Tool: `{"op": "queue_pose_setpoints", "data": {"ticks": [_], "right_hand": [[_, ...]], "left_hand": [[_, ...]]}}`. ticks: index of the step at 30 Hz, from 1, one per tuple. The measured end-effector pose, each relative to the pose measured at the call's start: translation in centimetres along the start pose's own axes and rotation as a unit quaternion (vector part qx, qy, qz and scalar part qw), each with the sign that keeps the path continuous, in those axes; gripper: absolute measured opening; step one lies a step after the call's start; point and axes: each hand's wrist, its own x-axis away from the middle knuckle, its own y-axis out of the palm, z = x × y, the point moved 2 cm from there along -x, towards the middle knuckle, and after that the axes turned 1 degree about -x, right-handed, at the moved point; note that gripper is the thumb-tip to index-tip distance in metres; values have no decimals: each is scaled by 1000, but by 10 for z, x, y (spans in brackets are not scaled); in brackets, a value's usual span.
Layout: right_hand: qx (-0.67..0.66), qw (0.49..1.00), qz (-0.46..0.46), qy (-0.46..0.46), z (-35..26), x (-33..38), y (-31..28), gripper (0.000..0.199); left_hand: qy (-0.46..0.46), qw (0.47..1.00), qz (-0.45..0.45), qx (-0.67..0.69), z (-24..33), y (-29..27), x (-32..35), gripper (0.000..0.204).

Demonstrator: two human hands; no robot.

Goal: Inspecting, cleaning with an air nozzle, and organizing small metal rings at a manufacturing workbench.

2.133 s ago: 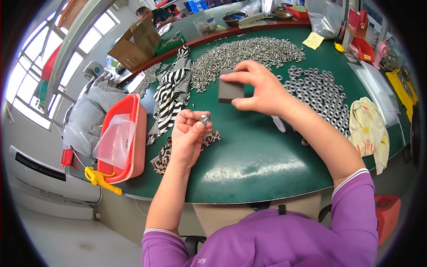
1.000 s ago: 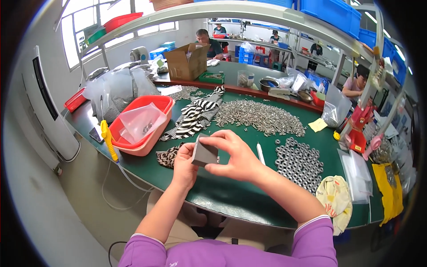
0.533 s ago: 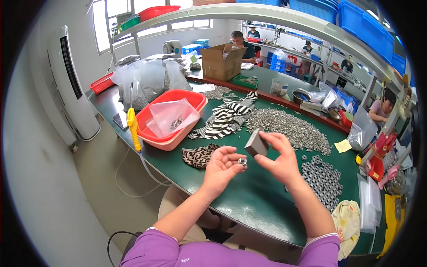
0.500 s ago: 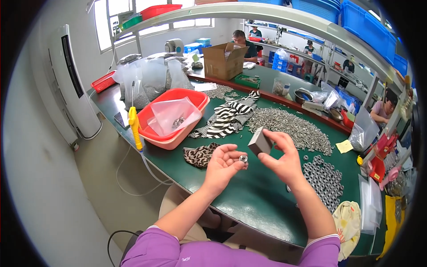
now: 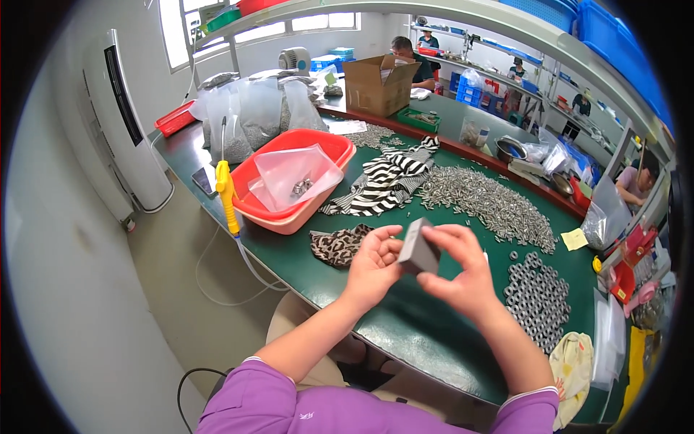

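Note:
My right hand [image 5: 463, 278] grips a small flat grey block [image 5: 418, 248] by its edges, held above the green table [image 5: 405, 325]. My left hand [image 5: 372, 264] is cupped right against the block's left side, its fingertips touching it; whatever small metal part lies in that palm is hidden behind the block. A patterned brown cloth [image 5: 338, 244] lies on the table just left of my left hand. To the right of my right hand is a patch of metal nuts [image 5: 538, 300].
A red basin [image 5: 289, 206] holding a clear bag stands at the left, with a yellow-handled tool [image 5: 225, 192] beside it. A striped cloth [image 5: 387, 184] and a heap of bolts [image 5: 484, 202] lie further back. Other people work at the far benches.
My hands have come together: the block now sits against my left palm, where half a second ago they were slightly apart with a small metal part visible. The view has swung left.

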Motion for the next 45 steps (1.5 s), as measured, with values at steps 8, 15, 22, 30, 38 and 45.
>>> {"op": "queue_pose_setpoints", "data": {"ticks": [8, 15, 22, 30, 38, 45], "right_hand": [[28, 998, 52, 32, 15, 0, -3, 55], [43, 993, 71, 86, 24, -4, -10, 55], [-9, 992, 72, 106, 38, -1, -14, 54], [-8, 1000, -1, -3, 2, 5, 8, 60], [31, 988, 92, 123, 44, 2, -18, 56], [-22, 1000, -3, -19, -9, 8, 11, 58]], "left_hand": [[-28, 1000, -3, -7, 6, 0, 0, 53], [10, 999, 36, -24, 15, -2, -5, 51], [21, 998, 31, -50, 12, -1, -3, 56], [15, 999, 26, -42, 9, -8, -5, 55], [6, 1000, 3, -30, 12, 0, -4, 54], [2, 1000, 22, -1, 11, -7, -3, 53]]}}
